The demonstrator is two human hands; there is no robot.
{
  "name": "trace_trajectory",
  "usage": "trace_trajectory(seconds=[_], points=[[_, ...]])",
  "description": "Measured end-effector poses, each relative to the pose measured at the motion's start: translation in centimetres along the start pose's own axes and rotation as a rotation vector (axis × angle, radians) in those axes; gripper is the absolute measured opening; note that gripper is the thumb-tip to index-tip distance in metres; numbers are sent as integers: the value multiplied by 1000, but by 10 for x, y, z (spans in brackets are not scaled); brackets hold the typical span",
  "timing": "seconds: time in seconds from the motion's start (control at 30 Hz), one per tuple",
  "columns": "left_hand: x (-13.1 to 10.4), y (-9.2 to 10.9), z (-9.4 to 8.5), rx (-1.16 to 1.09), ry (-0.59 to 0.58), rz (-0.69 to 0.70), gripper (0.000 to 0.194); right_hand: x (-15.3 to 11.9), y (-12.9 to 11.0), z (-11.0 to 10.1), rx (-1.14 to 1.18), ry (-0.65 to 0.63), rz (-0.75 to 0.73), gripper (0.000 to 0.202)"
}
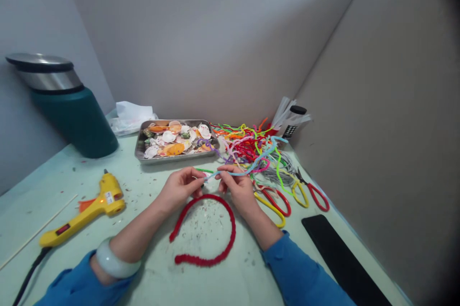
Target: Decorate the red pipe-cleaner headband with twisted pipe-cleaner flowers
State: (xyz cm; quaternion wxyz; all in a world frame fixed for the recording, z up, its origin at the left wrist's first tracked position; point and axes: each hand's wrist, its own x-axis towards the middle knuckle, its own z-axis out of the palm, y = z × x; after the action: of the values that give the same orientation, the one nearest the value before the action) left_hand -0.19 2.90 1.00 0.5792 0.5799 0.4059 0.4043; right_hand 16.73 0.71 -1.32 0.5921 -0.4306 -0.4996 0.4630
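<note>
A light blue pipe cleaner (266, 153) runs between my two hands and trails off toward the back right. My left hand (183, 184) pinches its near end between thumb and fingers. Just to the right, my right hand (236, 186) has its fingers closed on the same strip. Below them on the table lies a red fuzzy headband (233, 229), curved into an open ring with its gap at the left. A short green strip (204, 170) shows behind my fingers.
At the back are a metal tray (176, 157) of seashells and a tangle of colourful pipe cleaners (247, 148). Scissors (316, 196) and a black strip (341, 258) lie right. A yellow glue gun (86, 212), a thin stick (39, 231) and a teal bottle (77, 119) are left.
</note>
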Motion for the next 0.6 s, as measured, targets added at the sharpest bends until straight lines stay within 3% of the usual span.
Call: trace_trajectory(seconds=[0.13,0.3,0.43,0.6], points=[[-1,1,1,-7,-51,-25,24,3,2,-5,7,49,-13,32],[-5,0,0,-3,-226,-56,26,4,-6,-11,103,111,46,40],[-6,2,-2,-1,-161,-43,33,-1,-16,-10,69,-111,180,42],[-5,5,-5,-260,-77,-41,36,-10,-22,-4,-108,-494,425,44]])
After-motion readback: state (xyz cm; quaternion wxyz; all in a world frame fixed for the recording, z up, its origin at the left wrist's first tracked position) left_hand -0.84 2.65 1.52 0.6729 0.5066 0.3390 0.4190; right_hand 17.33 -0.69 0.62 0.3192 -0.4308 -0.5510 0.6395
